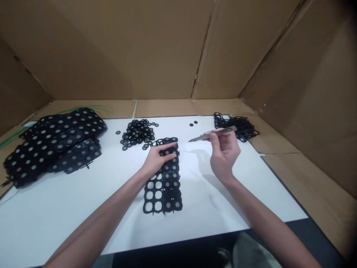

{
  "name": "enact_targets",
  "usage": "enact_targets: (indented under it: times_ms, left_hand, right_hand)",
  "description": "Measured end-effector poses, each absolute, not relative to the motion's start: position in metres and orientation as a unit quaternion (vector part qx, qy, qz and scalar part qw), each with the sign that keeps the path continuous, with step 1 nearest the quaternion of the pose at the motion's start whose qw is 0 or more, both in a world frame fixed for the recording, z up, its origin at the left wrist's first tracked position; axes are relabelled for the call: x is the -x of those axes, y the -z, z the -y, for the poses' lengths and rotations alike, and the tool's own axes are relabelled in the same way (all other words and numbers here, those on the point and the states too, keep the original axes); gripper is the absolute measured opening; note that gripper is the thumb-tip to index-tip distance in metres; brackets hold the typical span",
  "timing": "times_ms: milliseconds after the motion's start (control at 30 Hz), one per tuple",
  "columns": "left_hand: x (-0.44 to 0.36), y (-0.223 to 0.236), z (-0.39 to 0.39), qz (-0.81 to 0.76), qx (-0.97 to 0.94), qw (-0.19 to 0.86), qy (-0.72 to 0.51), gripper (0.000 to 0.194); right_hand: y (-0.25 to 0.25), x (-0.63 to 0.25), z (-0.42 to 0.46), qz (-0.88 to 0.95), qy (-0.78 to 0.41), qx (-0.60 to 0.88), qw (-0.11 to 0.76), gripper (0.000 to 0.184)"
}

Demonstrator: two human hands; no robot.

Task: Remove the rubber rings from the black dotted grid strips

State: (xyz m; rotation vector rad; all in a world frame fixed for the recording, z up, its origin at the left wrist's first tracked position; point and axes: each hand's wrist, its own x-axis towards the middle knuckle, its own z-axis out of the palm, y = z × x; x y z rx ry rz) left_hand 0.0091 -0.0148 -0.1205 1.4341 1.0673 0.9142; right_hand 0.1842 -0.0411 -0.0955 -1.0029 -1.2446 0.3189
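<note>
Right hand (225, 152) closed on tweezers (199, 138), tips clear of the perforated black sheet (175, 193), which lies to that hand's left on the desk (212, 227), long axis running away from me; my left hand (154, 160), nearer, rests on its far half, thumb and forefinger parted

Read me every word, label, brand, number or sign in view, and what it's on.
No text can be read anywhere.
Cardboard walls: no print visible.
White surface: no lettering visible.
Pointed tool, black grid, small discs: any marking is too small or blurred to read.
</note>
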Motion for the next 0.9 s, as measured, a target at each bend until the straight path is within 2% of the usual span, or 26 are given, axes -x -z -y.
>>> enact_targets:
  times_ms: [133, 200, 267, 367, 500, 900]
  left_hand:
    - [-0.002, 0.112, 0.013, -0.378, -0.677, 0.538, -0.330, 0.067]
    - [0.002, 0.109, 0.012, -0.378, -0.711, 0.503, -0.315, 0.070]
    - [0.004, 0.109, 0.013, -0.418, -0.721, 0.457, -0.310, 0.067]
    - [0.006, 0.113, 0.013, -0.490, -0.702, 0.413, -0.310, 0.053]
    - [0.005, 0.117, 0.014, -0.498, -0.675, 0.431, -0.333, 0.036]
    - [0.000, 0.116, 0.019, -0.496, -0.696, 0.409, -0.321, 0.033]
  right_hand:
    - [0.095, -0.186, 0.042, 0.605, -0.151, 0.450, 0.639, 0.005]
    - [0.097, -0.185, 0.042, 0.623, -0.149, 0.448, 0.623, 0.005]
    - [0.098, -0.183, 0.043, 0.638, -0.142, 0.445, 0.613, 0.004]
    - [0.099, -0.182, 0.043, 0.656, -0.126, 0.435, 0.604, 0.004]
    - [0.102, -0.178, 0.044, 0.669, -0.129, 0.428, 0.594, 0.005]
    - [0.113, -0.166, 0.044, 0.688, -0.164, 0.392, 0.588, 0.008]
